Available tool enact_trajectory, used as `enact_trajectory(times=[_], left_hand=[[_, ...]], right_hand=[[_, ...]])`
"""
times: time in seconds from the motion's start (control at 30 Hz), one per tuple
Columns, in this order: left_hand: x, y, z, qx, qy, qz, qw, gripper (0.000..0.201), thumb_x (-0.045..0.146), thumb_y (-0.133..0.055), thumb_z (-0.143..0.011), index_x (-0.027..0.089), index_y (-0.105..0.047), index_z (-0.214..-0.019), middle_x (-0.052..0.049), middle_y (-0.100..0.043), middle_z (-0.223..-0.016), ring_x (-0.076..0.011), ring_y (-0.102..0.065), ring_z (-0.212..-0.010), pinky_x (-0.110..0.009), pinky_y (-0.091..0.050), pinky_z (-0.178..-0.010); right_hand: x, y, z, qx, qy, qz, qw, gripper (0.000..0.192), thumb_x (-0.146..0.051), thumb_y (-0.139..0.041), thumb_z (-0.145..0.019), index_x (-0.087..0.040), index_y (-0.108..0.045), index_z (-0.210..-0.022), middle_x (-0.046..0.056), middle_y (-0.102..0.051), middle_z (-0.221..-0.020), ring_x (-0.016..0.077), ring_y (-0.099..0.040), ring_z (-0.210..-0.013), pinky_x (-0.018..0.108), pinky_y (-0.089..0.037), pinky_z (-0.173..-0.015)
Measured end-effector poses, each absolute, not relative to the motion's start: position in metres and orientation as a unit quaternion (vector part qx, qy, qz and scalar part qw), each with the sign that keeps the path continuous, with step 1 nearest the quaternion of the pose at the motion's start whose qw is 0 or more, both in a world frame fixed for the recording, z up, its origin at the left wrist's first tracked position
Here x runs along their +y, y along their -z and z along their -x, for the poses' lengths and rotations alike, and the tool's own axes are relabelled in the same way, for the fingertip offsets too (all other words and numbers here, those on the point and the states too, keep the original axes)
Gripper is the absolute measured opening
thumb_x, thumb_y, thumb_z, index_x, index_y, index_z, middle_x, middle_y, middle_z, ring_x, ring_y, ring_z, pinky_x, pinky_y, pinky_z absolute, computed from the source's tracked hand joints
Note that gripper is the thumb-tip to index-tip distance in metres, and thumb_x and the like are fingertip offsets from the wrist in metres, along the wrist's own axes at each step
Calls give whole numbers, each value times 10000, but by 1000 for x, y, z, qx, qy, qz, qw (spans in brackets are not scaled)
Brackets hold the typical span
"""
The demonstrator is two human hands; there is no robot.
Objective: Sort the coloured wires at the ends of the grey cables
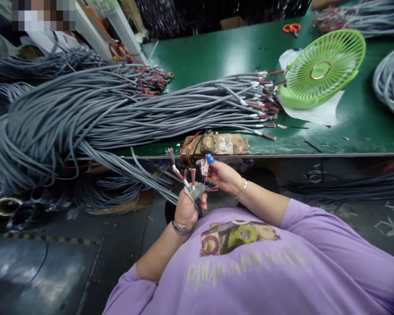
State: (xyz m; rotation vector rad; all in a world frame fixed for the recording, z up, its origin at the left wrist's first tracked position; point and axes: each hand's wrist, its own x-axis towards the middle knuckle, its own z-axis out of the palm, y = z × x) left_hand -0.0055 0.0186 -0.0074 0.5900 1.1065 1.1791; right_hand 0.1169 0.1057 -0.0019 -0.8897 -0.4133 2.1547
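My left hand (186, 209) is closed around a bundle of grey cables (197, 190) in front of my body. Their stripped ends fan out above the fist as thin coloured wires (193, 174), some with white sleeves. Just to the right, my right hand (228, 177), with a blue cover (210, 159) on one fingertip, pinches a small pale pink piece (204, 167) beside the wire ends. What kind of thing the piece is, I cannot make out. More grey cables (144, 173) run from the left hand up to the bench.
A large pile of grey cables (124, 109) covers the left of the green bench (216, 57). A taped block (223, 144) lies at its front edge. A green fan (325, 72) and orange-handled scissors (291, 29) are on the right; another person is partly visible at top left.
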Motion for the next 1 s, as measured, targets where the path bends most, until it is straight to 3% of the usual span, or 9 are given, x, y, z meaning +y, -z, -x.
enact_trajectory(times=[0.23, 0.57, 0.73, 0.83, 1.0], left_hand=[[20, 8, 4, 503, -508, -240, 657, 313, 400, -747, -660, 180, -534, -727, 59, -538, -470, -68, -456, -349, -172, -352, -345], [9, -2, 7, 499, -500, -275, 652, 328, 423, -756, -677, 159, -564, -702, 36, -567, -465, -82, -467, -336, -182, -365, -335], [2, 1, 8, 523, -513, -301, 611, 309, 411, -745, -716, 158, -570, -687, 36, -575, -494, -79, -492, -358, -185, -390, -364], [1, 7, 8, 534, -507, -322, 595, 275, 380, -730, -747, 156, -583, -687, 35, -582, -515, -78, -507, -372, -187, -404, -380], [-1, 15, 8, 538, -501, -344, 585, 249, 363, -736, -743, 158, -603, -694, 25, -604, -541, -90, -536, -402, -197, -437, -408]], right_hand=[[104, 2, -115, -145, -843, 344, 387, 341, -491, -701, -793, -151, -687, -777, 0, -645, -677, 79, -542, -582, 187, -437, -537], [101, 10, -131, -175, -878, 330, 299, 550, -659, -492, -861, -134, -650, -818, 32, -636, -702, 90, -569, -563, 190, -466, -504], [86, 19, -149, -242, -894, 295, 236, 438, -552, -693, -770, -123, -644, -844, 35, -647, -755, 102, -590, -589, 232, -520, -543], [78, 13, -153, -284, -869, 312, 258, 392, -420, -829, -643, -129, -640, -824, 2, -631, -718, 80, -552, -558, 224, -504, -535], [72, 1, -146, -331, -825, 349, 297, 369, -354, -865, -557, -117, -626, -709, -24, -595, -599, 60, -503, -527, 193, -409, -522]])
